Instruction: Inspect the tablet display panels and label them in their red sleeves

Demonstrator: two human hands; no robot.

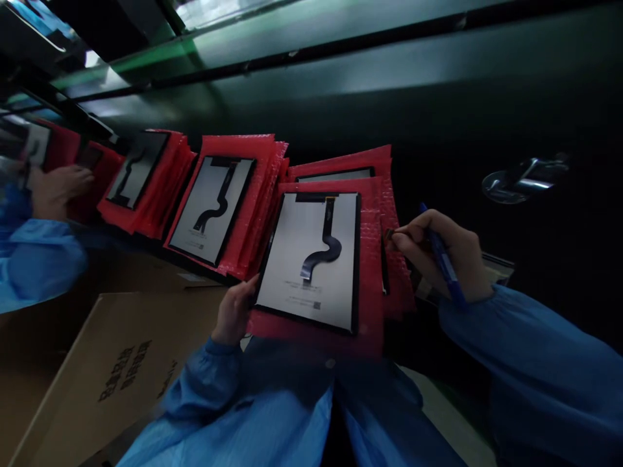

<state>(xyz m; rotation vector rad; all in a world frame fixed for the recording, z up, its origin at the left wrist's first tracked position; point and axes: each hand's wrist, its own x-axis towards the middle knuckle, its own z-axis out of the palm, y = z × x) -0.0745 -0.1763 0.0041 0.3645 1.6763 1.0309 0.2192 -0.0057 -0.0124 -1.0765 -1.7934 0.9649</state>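
My left hand grips the left edge of a display panel, which has a black ribbon cable across its pale back and rests on a red bubble-wrap bag. My right hand is closed around a blue marker pen, with its fingertips at the right edge of a red bubble-wrap stack. That stack lies just behind the held panel and mostly hides a second panel. The pen's tip is hidden by my fingers.
Further display panels on red bubble-wrap stacks line the dark bench toward the left. A co-worker's hand in a blue sleeve is at the far left. A large printed cardboard box is at lower left. A shiny round object sits on the right.
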